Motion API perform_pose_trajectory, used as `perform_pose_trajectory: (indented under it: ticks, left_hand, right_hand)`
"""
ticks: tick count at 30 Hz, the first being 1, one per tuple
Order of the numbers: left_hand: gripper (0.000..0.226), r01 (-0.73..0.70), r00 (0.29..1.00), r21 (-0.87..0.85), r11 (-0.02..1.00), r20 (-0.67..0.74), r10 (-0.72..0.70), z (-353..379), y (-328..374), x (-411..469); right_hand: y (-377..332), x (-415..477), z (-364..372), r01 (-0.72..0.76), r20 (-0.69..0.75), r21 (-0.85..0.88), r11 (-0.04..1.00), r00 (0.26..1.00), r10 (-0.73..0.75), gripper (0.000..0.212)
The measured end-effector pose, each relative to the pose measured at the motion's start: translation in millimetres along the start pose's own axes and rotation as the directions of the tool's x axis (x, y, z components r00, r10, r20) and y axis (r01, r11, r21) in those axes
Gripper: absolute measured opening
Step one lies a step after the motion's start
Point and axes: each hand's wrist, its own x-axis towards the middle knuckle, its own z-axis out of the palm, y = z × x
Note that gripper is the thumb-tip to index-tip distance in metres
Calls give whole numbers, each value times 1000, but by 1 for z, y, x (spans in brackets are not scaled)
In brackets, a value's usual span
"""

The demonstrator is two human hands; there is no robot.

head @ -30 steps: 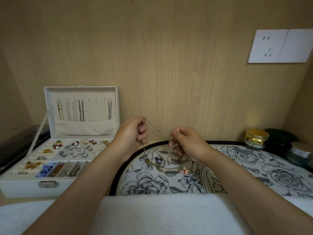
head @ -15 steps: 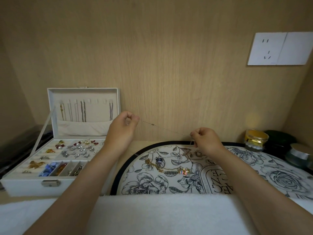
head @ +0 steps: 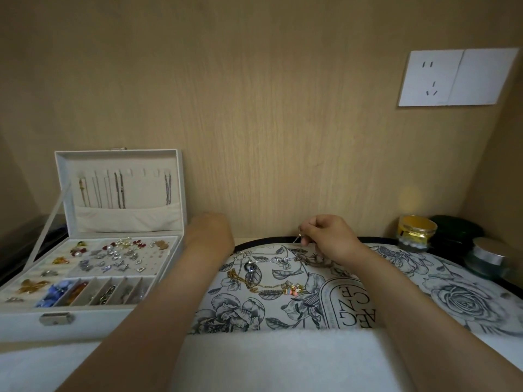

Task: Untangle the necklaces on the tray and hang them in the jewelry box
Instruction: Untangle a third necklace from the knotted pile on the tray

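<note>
Pale wood-grain panelling backs the work area.

**Grip state**
- We find the right hand (head: 329, 236) pinching one end of the thin silver chain necklace (head: 278, 259) between its thumb and curled fingers.
- The end is held just above the far rim of the oval floral-print tray with a dark border (head: 452, 278), and the rest of the chain trails across the print.
- We judge this end hold to be deliberate. It leaves the length free to slide out of its neighbours while the tray carries the weight.
- The left hand (head: 210, 236) is blurred and shows only its back, between the tray and the white open-lidded jewelry box (head: 17, 321). We cannot tell how its fingers lie or whether it holds anything.

**Placement**
- The box stands just beside the tray with its lid upright, so the hooks face us for hanging.
- The gold chain with pastel beads (head: 263, 284) and the round silver pendant (head: 249, 265) lie flat on the tray, close to the silver chain.

**Counts**
- Hands: two.
- Trays: one.
- Boxes: one.
- Necklaces on the tray: at least three. A brownish cluster under the right hand is unclear.
- Strands hung in the lid: at least five. The thin ones are hard to separate.
- Small round containers at the right: three, namely a gold jar (head: 416, 230), a dark green round container (head: 455, 227) and a silver-lidded jar (head: 489, 256).
</note>
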Motion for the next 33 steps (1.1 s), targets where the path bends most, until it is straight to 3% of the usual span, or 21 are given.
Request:
perform_pose_trajectory:
  ticks: [2, 4, 7, 10, 13, 17, 19, 21, 24, 25, 26, 28, 30, 33]
  left_hand:
    - [17, -134, 990, -80, 988, -53, 130, 9, 9, 1]
    - [14, -330, 943, -306, 893, -70, 325, 16, 21, -2]
    - [6, -433, 877, -469, 770, -19, 481, 26, 38, -16]
    - [14, -456, 872, -422, 784, -35, 488, 39, 37, -17]
    - [11, -462, 878, -372, 805, -62, 475, 42, 34, -15]
    - [14, -482, 871, -216, 849, -16, 490, 52, 33, -15]
    - [14, -464, 881, -231, 855, -19, 472, 55, 31, -15]
    - [14, -343, 925, -466, 815, -18, 379, 50, 30, -17]
    - [18, -34, 984, -839, 543, 66, 164, 38, 30, -17]
    - [19, 48, 987, -887, 459, 113, 115, 35, 30, -17]
    - [19, 81, 988, -891, 447, 132, 85, 31, 28, -17]
    - [20, -43, 993, -754, 655, 40, 112, 26, 20, -17]
    - [18, -214, 976, -490, 845, -78, 202, 25, 11, -15]
    - [21, -281, 959, -258, 924, -109, 261, 25, 2, -11]
  right_hand:
    - [2, 1, -1, 0, 26, 18, 1000, 1000, -1, 19]
    - [2, 1, -2, -4, 53, 66, 998, 999, 1, 14]
    - [6, 4, -1, -6, 77, 92, 996, 997, -1, 12]
    - [14, 8, -5, 59, 47, -197, 979, 998, -51, 25]
    - [16, 4, -8, 121, 61, -480, 869, 993, -104, 15]
    - [14, 0, -1, 141, 145, -572, 808, 987, -69, 17]
    - [14, 1, 1, 127, 175, -583, 803, 984, -29, 14]
    - [14, 1, 0, 138, 182, -587, 798, 983, -36, 10]
    - [14, -1, -3, 162, 180, -578, 799, 981, -68, 12]
    - [15, -1, -2, 163, 165, -554, 816, 983, -85, 13]
    - [15, -1, -2, 153, 135, -510, 847, 986, -97, 16]
    - [11, -1, 0, 79, 43, -311, 947, 997, -70, 23]
    - [4, -2, 1, -21, -16, 20, 1000, 1000, 21, 28]
    - [-3, -3, -2, -119, -16, 385, 915, 991, 135, 27]
